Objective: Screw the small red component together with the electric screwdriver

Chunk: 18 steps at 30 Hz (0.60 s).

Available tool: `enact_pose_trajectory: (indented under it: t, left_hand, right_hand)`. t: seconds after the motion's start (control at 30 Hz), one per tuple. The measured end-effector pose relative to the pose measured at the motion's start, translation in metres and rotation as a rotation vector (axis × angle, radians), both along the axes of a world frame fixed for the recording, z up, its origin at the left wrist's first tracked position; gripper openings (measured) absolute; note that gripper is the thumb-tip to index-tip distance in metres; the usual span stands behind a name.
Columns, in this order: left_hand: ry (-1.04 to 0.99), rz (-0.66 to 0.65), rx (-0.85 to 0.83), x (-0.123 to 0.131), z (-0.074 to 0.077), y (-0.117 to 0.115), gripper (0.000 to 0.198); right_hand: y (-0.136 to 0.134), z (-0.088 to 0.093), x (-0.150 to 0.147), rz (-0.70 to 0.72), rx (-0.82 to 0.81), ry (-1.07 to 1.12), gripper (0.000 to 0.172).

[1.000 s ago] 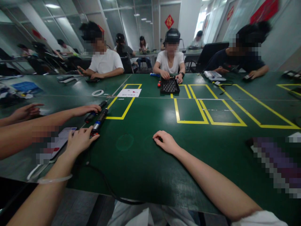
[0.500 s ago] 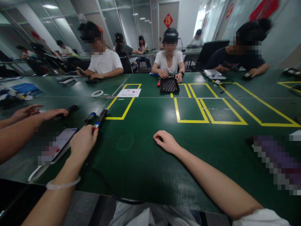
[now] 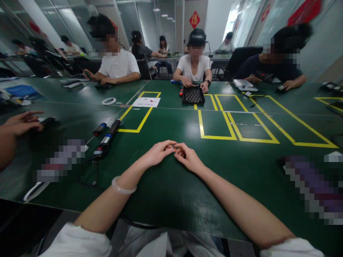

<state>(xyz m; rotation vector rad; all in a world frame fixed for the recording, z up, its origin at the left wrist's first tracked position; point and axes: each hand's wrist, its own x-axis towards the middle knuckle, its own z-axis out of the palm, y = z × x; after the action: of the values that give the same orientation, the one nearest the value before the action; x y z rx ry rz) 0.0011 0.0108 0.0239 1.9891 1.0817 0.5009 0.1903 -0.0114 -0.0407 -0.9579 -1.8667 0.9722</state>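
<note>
My left hand [image 3: 161,152], below a pale bracelet, is closed in a pinch and meets my right hand [image 3: 189,157] above the green table [image 3: 160,192]. Between the fingertips shows a tiny orange and silver piece [image 3: 174,150], too small to name. The left fingers grip it. Curled in, the right fingers touch the left ones, and what they hold is hidden. Left of my hands lies a black cylindrical tool [image 3: 108,137] with a silver and blue band and a dark cable. A shorter blue and black cylinder [image 3: 100,129] is beside it.
Blurred-out phone-like slabs lie at left [image 3: 63,159] and right [image 3: 313,185]. Yellow tape outlines [image 3: 218,137] mark the table, with a white paper [image 3: 147,102] on one. Opposite, a person handles a black tray [image 3: 193,95]. A neighbour's hands [image 3: 25,121] are at far left.
My left hand has left the cylindrical tool and moved right to meet my right hand, with the orange piece now between the fingertips. The right hand has hardly moved. The neighbour's arms have drawn back left.
</note>
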Motion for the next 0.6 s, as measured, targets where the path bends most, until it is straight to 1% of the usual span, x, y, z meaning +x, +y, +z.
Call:
enact_pose_trajectory:
  t: [0.1,0.17,0.23,0.37,0.47,0.6]
  left_hand:
    - [-0.089,-0.016,-0.08,0.002,-0.012,-0.001,0.039]
    - [-0.139,0.016,-0.103,0.001,-0.017,-0.001,0.041]
    - [-0.177,0.053,-0.084,0.0,-0.021,-0.002,0.043]
    - [-0.178,0.082,0.021,0.0,-0.023,-0.004,0.043]
    - [-0.144,0.091,0.091,0.002,-0.021,-0.007,0.035]
    - [-0.14,0.093,0.109,0.002,-0.019,-0.009,0.028]
  right_hand:
    - [0.001,0.0,0.0,-0.014,0.018,-0.022,0.016]
    - [0.001,0.001,0.0,-0.035,0.01,-0.014,0.014]
    - [0.002,0.001,0.001,-0.066,-0.005,0.003,0.014]
    - [0.003,0.001,0.0,-0.093,-0.022,0.026,0.015]
    - [0.003,0.0,0.0,-0.083,-0.025,0.032,0.016]
    - [0.003,-0.002,0.0,-0.074,-0.041,0.058,0.022]
